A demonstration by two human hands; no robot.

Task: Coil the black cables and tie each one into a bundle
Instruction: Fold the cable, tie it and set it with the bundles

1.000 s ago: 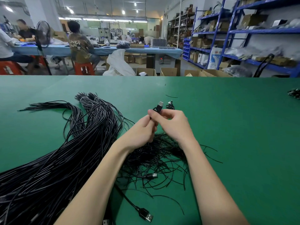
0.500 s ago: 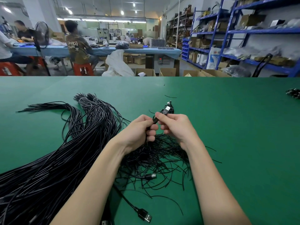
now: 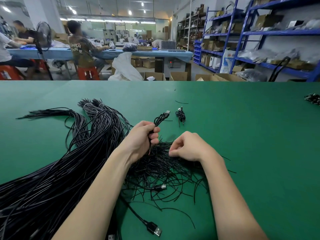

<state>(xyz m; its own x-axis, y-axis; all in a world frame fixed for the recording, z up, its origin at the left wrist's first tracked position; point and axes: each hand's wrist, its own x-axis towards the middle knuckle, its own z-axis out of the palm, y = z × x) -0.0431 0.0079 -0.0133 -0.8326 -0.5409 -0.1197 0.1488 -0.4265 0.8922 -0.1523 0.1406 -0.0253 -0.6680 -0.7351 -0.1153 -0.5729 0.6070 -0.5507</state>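
Now the left hand point(image 3: 142, 137) squeezes a coiled cable point(image 3: 160, 119) at 12 o'clock. The right hand point(image 3: 187, 147), at 3 o'clock, pinches a tie from the tie pile point(image 3: 164, 168). She should wrap it tight around the coil's middle.

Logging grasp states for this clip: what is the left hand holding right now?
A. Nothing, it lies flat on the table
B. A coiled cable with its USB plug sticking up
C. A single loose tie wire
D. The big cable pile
B: the left hand grips a coiled cable, whose USB plug points up past the fingers.
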